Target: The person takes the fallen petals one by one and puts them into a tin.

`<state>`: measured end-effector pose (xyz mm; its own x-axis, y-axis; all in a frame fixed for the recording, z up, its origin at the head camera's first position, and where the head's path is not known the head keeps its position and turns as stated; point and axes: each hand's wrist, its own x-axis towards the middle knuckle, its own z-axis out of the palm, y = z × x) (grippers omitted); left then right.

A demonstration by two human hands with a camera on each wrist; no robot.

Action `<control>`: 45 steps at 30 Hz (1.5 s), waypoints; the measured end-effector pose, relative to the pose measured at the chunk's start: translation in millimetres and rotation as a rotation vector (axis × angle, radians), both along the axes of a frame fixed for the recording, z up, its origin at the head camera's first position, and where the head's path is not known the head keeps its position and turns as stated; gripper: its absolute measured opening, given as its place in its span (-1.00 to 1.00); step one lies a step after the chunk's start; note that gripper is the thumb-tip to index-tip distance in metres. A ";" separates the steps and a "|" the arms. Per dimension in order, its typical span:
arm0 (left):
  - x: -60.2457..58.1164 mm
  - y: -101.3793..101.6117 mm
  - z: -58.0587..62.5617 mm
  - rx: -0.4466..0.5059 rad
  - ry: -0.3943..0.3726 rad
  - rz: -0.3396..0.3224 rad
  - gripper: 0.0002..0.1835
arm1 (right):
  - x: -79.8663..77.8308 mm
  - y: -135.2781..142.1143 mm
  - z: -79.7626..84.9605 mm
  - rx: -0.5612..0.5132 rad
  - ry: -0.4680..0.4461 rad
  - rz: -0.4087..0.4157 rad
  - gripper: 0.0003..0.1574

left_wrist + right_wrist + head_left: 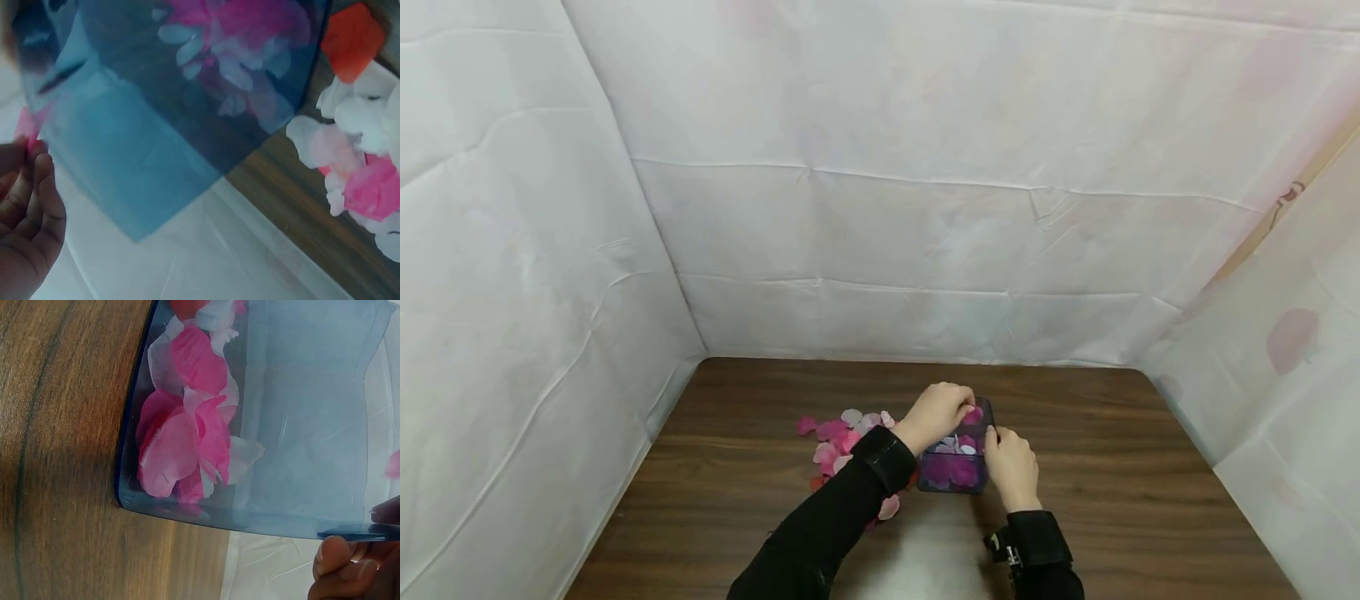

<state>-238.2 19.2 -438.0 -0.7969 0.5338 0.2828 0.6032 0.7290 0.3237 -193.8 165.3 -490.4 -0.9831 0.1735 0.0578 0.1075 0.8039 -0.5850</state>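
A translucent blue plastic box (952, 488) stands upright on the table, with pink, white and red petals (203, 419) at its bottom. My left hand (934, 414) is over the box's far left side. In the left wrist view its thumb and fingertips pinch a pink petal (32, 128) beside the box's rim. With fingers outside and thumb over the edge, my right hand (1012, 467) grips the box's right wall, as the right wrist view (350, 572) shows. Left of the box lies a loose heap of petals (829, 454), partly hidden by my left forearm.
The dark wood-grain table (1112, 467) extends around the box. White cloth walls (880, 250) close off the back and both sides. An orange-red petal (354, 40) lies close beside the box.
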 end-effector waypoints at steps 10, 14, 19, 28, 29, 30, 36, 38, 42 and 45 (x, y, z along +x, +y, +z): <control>9.3 -1.4 -14.8 -0.195 -0.037 -0.059 -0.78 | -0.1 -3.3 0.6 -0.001 -0.014 0.002 -0.49; 9.6 -12.1 -13.1 -0.166 0.032 -0.060 -0.75 | 1.4 -3.5 2.1 0.002 -0.012 0.002 -0.49; 2.7 -42.0 -1.4 -0.151 0.151 0.003 -0.76 | 2.5 -4.6 3.8 0.002 -0.007 0.008 -0.49; 4.1 -131.3 -4.2 -0.113 0.131 0.180 -0.78 | 4.6 -4.3 2.2 -0.003 -0.008 0.006 -0.49; 7.2 -139.5 -7.1 -0.106 0.112 0.207 -0.79 | 4.7 -3.7 1.6 -0.002 -0.011 0.004 -0.49; 10.7 -147.1 -11.0 -0.099 0.094 0.231 -0.79 | 4.8 -3.2 1.3 -0.001 -0.011 0.003 -0.49; 34.2 -178.2 -43.8 -0.029 -0.004 0.305 -0.81 | 4.1 -1.6 0.8 0.004 -0.017 0.005 -0.47; 40.2 -184.5 -58.4 -0.012 -0.034 0.316 -0.78 | 3.5 -1.5 0.9 0.004 -0.016 0.004 -0.47; 47.8 -194.4 -90.7 -0.034 -0.103 0.326 -0.66 | 2.5 -0.3 0.7 0.006 -0.011 -0.002 -0.48; 52.7 -199.0 -110.8 -0.080 -0.139 0.318 -0.58 | 1.9 1.1 -0.3 0.008 -0.009 0.001 -0.48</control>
